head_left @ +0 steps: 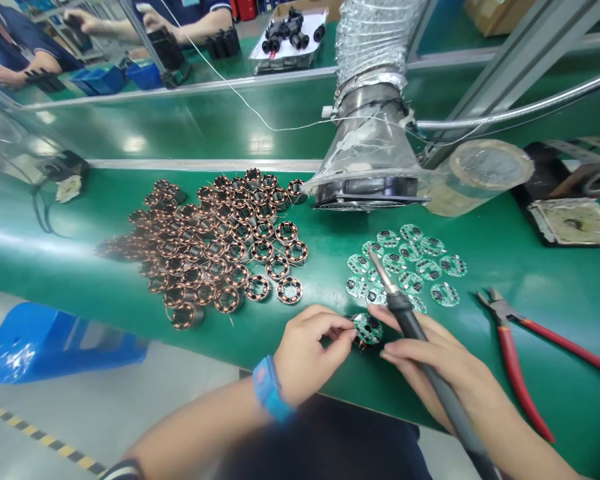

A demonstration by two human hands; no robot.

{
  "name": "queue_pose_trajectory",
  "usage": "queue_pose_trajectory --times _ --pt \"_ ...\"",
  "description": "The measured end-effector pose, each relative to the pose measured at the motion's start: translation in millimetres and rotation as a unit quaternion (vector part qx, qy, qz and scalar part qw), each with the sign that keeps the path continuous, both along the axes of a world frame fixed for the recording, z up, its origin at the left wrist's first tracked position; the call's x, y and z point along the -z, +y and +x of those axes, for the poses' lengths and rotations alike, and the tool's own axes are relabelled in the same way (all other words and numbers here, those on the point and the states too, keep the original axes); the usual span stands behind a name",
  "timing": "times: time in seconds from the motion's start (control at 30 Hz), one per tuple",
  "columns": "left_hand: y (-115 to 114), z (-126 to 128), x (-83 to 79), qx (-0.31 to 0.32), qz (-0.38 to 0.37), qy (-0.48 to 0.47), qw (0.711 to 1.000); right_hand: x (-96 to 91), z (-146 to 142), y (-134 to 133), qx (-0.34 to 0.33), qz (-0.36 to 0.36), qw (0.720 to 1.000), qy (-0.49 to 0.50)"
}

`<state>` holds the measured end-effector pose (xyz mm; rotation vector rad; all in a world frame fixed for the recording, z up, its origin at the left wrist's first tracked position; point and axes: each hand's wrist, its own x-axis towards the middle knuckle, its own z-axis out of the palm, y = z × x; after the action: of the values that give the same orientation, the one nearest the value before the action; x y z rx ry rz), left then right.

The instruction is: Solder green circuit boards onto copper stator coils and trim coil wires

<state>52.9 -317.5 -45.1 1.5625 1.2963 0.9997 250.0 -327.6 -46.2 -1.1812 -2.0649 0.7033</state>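
My left hand (307, 350), with a blue wristband, pinches a small round green circuit board (367, 328) sitting on a copper-wound coil at the table's front edge. My right hand (437, 363) grips a soldering iron (410, 320) like a pen, its tip pointing up and away over the loose boards. A cluster of several round green circuit boards (413, 267) lies just beyond my hands. To the left, a large spread of copper-wound stator coils (220, 250) covers the green table (330, 233).
Red-handled pliers (515, 360) lie at the right. A fume extractor hood with foil duct (373, 153) stands behind, next to a tape roll (480, 173) and a sponge tray (573, 220). Other people's hands work at the far bench (145, 27). A blue bin (50, 343) sits below left.
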Motion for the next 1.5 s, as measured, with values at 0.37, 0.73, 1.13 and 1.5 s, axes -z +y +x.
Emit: queue_pose_trajectory --times 0.37,0.73,1.13,1.5 --pt "-14.1 0.4 14.0 0.010 0.084 0.018 0.996 11.2 -1.8 3.0 0.029 -0.005 0.997 0.075" --pt "-14.1 11.7 9.1 -0.031 0.062 0.012 0.998 22.3 -22.0 -12.1 0.091 -0.035 0.966 0.239" --pt "-11.5 8.8 8.2 -0.043 -0.040 -0.025 0.998 15.3 -10.3 -1.6 0.065 -0.004 0.992 0.113" --pt "-11.7 9.1 7.2 -0.043 0.001 -0.003 0.999 21.4 -15.7 -7.0 0.061 -0.019 0.975 0.213"
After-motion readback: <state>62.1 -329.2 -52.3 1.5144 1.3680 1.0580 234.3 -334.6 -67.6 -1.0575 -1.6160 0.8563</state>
